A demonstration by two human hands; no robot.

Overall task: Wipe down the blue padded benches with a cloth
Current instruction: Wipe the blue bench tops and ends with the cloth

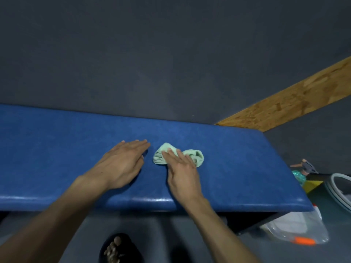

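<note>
Bench: the blue padded bench (57, 149) runs across in front of me, its back edge against a dark grey wall (152, 54), its right end near the corner.
Cloth: a pale green cloth (197, 155), crumpled into a small bunch, lies on the bench top, right of the middle.
My right hand: my right hand (182, 173) lies flat on the cloth, fingers straight and pressing down on its near left part; nothing is curled round it.
My left hand: my left hand (123, 164) rests palm down on the bare padding just left of the cloth, fingers straight and together, apart from the cloth.
Wall trim: a wooden board (294, 99) slants up along the wall to the right.
Floor, right: beyond the bench end stand a spray bottle (302, 170), a round bin (340, 190) and a clear plastic bag (296, 230) with something orange inside.
Floor, near: my foot in a dark sandal (117, 247) shows below the bench edge.
</note>
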